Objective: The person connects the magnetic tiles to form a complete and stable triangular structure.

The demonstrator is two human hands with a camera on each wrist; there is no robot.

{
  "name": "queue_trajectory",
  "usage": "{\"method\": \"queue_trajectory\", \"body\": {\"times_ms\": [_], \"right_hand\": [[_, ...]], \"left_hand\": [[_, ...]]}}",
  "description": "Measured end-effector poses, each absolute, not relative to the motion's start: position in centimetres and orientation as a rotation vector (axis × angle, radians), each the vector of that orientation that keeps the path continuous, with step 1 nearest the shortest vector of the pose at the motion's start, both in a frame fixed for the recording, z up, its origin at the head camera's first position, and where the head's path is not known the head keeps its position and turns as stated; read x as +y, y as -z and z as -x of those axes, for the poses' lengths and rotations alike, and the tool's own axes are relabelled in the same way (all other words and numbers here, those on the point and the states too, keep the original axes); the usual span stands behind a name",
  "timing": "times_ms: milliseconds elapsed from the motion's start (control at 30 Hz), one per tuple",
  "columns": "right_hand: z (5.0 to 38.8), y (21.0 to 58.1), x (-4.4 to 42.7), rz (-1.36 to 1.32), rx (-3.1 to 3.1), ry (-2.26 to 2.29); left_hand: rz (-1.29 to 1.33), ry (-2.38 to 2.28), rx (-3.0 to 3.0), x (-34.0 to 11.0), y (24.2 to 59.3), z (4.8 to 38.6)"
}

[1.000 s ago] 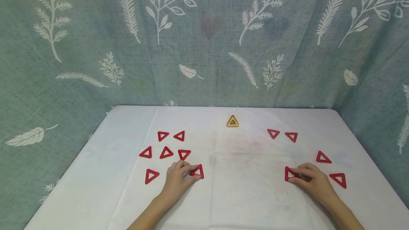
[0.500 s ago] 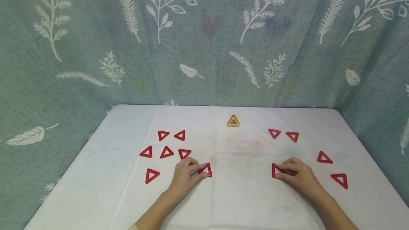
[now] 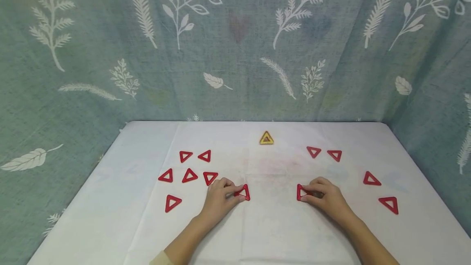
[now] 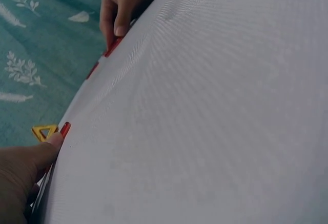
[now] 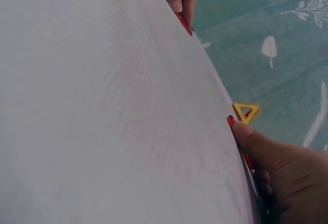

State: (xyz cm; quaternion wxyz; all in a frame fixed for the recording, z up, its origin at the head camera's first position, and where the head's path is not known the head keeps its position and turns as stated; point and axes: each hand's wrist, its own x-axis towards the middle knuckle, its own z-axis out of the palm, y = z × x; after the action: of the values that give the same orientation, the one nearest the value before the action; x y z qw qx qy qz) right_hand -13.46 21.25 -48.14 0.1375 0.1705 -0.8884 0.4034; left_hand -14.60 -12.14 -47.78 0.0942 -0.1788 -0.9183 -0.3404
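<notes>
With your left hand (image 3: 220, 194) pinching one red, plastic-looking hollow triangle (image 3: 247, 192) and your right hand (image 3: 327, 196) pinching a similar red triangle (image 3: 299, 192), you brought both inward from the side edges of the white cloth-covered tabletop (image 3: 272, 226), so they stood nearer, but well apart.

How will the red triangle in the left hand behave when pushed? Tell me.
The red triangle is probably stiff: its visible sides look straight though the left hand pinches it. It is likely light for its size, being an open frame. Its straight sides suggest it would slide rather than roll.
</notes>
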Motion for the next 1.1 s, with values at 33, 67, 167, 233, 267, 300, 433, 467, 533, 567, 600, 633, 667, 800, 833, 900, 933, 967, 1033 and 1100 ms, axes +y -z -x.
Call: {"method": "queue_trajectory", "body": {"times_ms": [33,67,167,233,267,300,433,467,533,567,600,633,667,800,833,900,933,967,1033,1100], "right_hand": [[13.5,48.2,21.1,-0.494,-2.569,-1.173],[13.6,48.2,20.9,-0.496,-2.569,-1.180],[13.9,48.4,20.3,-0.511,-2.567,-1.181],[14.1,48.4,19.9,-0.531,-2.563,-1.178],[14.1,48.5,19.8,-0.539,-2.559,-1.182],[14.2,48.5,19.6,-0.545,-2.555,-1.180],[14.4,48.2,19.0,-0.541,-2.549,-1.180],[14.4,48.2,18.9,-0.534,-2.557,-1.179],[14.5,48.1,18.6,-0.522,-2.576,-1.180],[14.5,48.0,18.5,-0.516,-2.588,-1.179],[14.5,48.0,18.3,-0.511,-2.598,-1.180],[14.6,48.0,18.2,-0.508,-2.604,-1.185],[14.6,48.0,18.0,-0.507,-2.607,-1.190],[14.9,48.1,17.2,-0.502,-2.613,-1.196],[14.9,48.0,17.0,-0.506,-2.610,-1.193],[15.0,48.0,16.7,-0.519,-2.601,-1.188],[15.1,48.0,16.6,-0.526,-2.593,-1.181],[15.2,48.0,16.5,-0.533,-2.584,-1.177],[15.3,47.9,16.3,-0.544,-2.572,-1.165],[15.5,48.0,16.0,-0.536,-2.580,-1.157]], "left_hand": [[0.536,1.008,-2.723,-12.1,47.8,14.7],[0.542,1.000,-2.723,-12.0,47.9,14.7],[0.557,0.979,-2.713,-11.7,47.9,14.9],[0.563,0.962,-2.700,-11.5,47.9,15.1],[0.567,0.954,-2.693,-11.4,48.0,15.1],[0.571,0.953,-2.686,-11.3,48.0,15.2],[0.591,0.970,-2.674,-10.7,48.0,15.7],[0.591,0.972,-2.679,-10.5,48.0,15.8],[0.592,0.975,-2.693,-10.3,48.0,16.0],[0.590,0.975,-2.702,-10.1,48.0,16.1],[0.585,0.973,-2.715,-10.0,48.0,16.1],[0.579,0.973,-2.727,-9.9,48.0,16.2],[0.576,0.973,-2.736,-9.8,48.0,16.3],[0.564,0.965,-2.766,-9.5,48.0,16.5],[0.563,0.961,-2.773,-9.3,47.9,16.6],[0.566,0.951,-2.784,-9.1,47.8,16.7],[0.567,0.953,-2.790,-8.9,47.7,16.8],[0.566,0.956,-2.797,-8.8,47.6,16.9],[0.569,0.953,-2.808,-8.6,47.5,17.0],[0.573,0.958,-2.811,-8.4,47.5,17.2]]}}
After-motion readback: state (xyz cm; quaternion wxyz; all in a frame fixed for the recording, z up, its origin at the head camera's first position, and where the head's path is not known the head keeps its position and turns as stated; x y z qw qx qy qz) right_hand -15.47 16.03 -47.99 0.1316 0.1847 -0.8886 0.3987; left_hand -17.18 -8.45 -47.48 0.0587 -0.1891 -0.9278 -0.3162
